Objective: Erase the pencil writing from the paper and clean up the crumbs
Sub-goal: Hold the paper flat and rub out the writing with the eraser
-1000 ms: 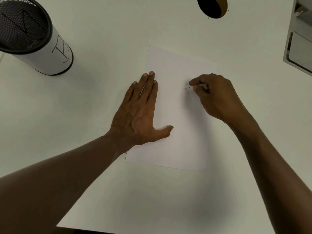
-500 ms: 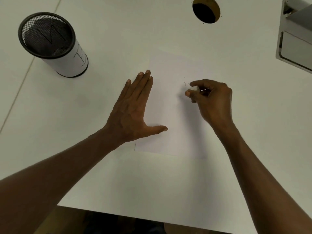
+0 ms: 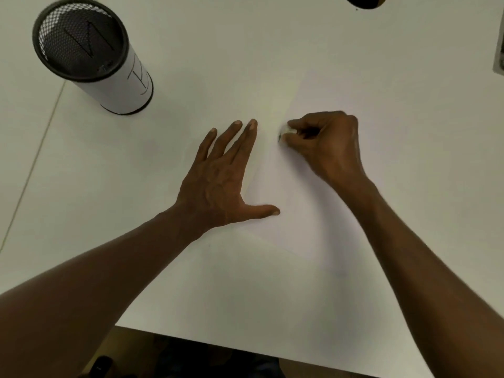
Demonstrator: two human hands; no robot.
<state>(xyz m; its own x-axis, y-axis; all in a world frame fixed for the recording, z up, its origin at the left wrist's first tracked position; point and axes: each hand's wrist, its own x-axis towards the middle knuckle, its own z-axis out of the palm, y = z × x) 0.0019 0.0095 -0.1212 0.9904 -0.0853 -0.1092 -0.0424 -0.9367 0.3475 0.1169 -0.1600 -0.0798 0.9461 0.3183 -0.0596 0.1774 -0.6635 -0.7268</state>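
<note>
Reaching in from the near edge of the white table (image 3: 191, 282), two bare forearms angle toward a sheet of white paper (image 3: 321, 203) lying flat near the middle. The paper is pale against the table and its edges are faint, so its exact outline is hard to trace. The left hand (image 3: 221, 184) lies palm down, fingers straight and spread a little, thumb stretched out to the right onto the paper; the fingertips rest along the sheet's left margin. Just beyond and to the right, the right hand (image 3: 330, 148) is curled into a pinch on a small white eraser (image 3: 287, 130), gripped between thumb and forefinger and pressed to the paper close to the left hand's fingertips. A small dark mark shows at the eraser's lower edge; whether it is pencil or crumbs cannot be told. Farther back on the left stands a cylindrical mesh holder (image 3: 92, 58) with a black rim and white wrap. At the far edge, a dark round opening (image 3: 364, 2) is cut off by the frame.
</note>
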